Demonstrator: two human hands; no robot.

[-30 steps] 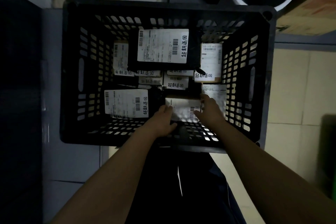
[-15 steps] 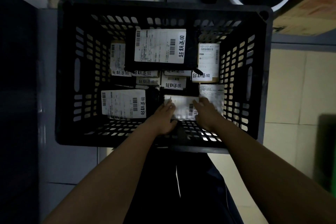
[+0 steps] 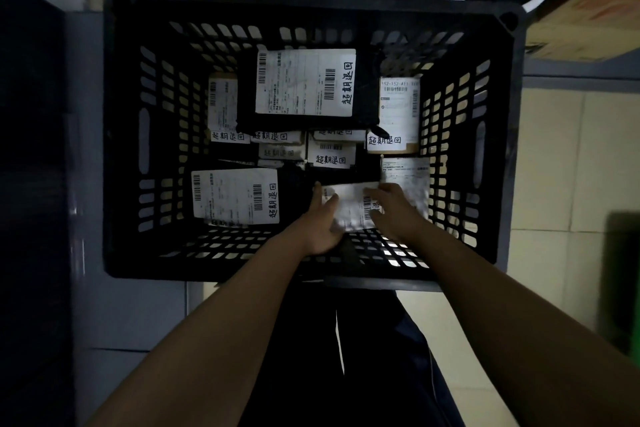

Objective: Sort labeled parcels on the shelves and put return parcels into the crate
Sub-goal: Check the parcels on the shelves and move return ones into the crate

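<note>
Both hands reach into the black crate (image 3: 119, 135), lower centre of frame. The left hand (image 3: 320, 222) and right hand (image 3: 396, 210) curl their fingers over opposite ends of a white-labelled parcel (image 3: 349, 210). Its long axis runs left to right, label up, barcode toward the right.

The black crate (image 3: 131, 135) has walls patterned with slots, the far parcel (image 3: 365, 104) is black and the near parcel (image 3: 349, 210) pale, both bearing white labels (image 3: 304, 83) with black barcodes, beside cream floor tiles (image 3: 554, 184).
</note>
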